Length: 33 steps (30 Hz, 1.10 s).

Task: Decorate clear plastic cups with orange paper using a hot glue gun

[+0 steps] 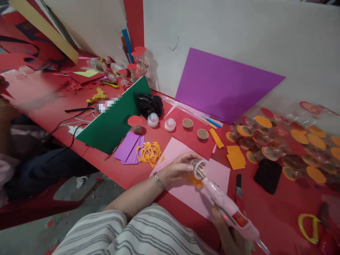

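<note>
Pink glue gun slanted in right hand; curled left hand holds cup.

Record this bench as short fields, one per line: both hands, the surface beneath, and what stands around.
Left hand: holding clear round plastic piece
Right hand: gripping pink glue gun, nozzle at that piece
Beneath: pink sheet on red table
Back: purple sheet, leaning
Upright: green board
Far right: orange discs among clear plastic pieces

Right hand cut by bottom edge; co-worker cropped left; yellow-handled tool blurred, possibly scissors.
</note>
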Each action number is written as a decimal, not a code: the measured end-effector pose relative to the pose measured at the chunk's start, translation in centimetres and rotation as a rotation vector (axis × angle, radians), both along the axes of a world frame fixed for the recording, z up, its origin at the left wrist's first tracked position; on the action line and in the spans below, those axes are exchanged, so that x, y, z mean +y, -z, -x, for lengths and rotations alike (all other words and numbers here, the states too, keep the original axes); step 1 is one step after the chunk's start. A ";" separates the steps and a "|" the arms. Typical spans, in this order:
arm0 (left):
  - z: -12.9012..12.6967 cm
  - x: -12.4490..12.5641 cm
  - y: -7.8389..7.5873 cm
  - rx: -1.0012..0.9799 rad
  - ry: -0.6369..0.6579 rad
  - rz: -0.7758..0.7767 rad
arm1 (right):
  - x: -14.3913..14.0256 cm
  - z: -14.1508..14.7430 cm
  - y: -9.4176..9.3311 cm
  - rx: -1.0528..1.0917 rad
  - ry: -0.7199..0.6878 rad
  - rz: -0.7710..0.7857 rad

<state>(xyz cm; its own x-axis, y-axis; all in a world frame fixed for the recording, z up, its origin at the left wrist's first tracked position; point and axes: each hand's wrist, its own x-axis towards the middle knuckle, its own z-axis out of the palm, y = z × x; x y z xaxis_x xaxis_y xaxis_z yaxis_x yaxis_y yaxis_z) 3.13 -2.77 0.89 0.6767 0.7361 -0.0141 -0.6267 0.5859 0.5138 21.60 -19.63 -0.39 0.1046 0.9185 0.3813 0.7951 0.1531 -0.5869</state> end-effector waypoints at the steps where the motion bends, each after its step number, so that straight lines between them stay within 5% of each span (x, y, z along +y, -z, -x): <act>1: 0.0 0.0 0.1 0.001 0.003 -0.003 | -0.2 -0.2 0.0 -0.013 0.019 -0.006; 6: -0.1 -0.1 0.4 0.025 0.025 -0.008 | -1.2 -0.4 -0.3 -0.102 0.084 -0.037; 12: 0.0 -0.2 0.5 0.041 0.038 -0.010 | -0.3 0.4 -0.4 -0.202 -0.049 -0.152; 22: -0.1 -0.2 0.1 0.052 0.045 0.034 | -0.2 -4.6 1.7 -0.284 -0.114 -0.089; 33: -0.2 0.2 0.5 0.049 0.018 0.027 | 0.3 -4.5 1.1 -0.367 -0.206 -0.197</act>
<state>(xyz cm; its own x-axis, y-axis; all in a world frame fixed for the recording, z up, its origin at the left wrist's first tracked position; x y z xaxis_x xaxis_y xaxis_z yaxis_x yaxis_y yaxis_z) 3.28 -2.61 0.43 0.6881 0.7224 -0.0675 -0.5901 0.6114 0.5272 26.11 -19.29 -1.49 -0.2472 0.8122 0.5285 0.8859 0.4104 -0.2163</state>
